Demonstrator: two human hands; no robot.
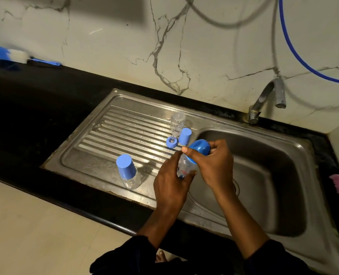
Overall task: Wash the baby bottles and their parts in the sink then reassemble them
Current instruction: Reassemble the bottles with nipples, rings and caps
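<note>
Left hand (170, 187) fingers grip bottle (185, 165), right hand (214, 163) fingers clasp blue cap (201, 146) (steel sink (263, 175), black counter (35, 116)).

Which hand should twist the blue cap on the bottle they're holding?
Probably the right hand. Its fingers curl round the blue cap at the top, while the left hand grips the clear bottle lower down and can keep it steady.

Bottles: three — held bottle (185, 166), capped bottle (132, 182), bare bottle (177, 124).
Blue caps: three — held cap (200, 148), fitted cap (126, 166), loose cap (185, 136).
Teat ring (172, 142): one.
Hands: two, left hand (170, 187) and right hand (214, 165).
Tap (263, 98): one.
Hoses: two, blue hose (295, 54) and grey hose (210, 20).
</note>
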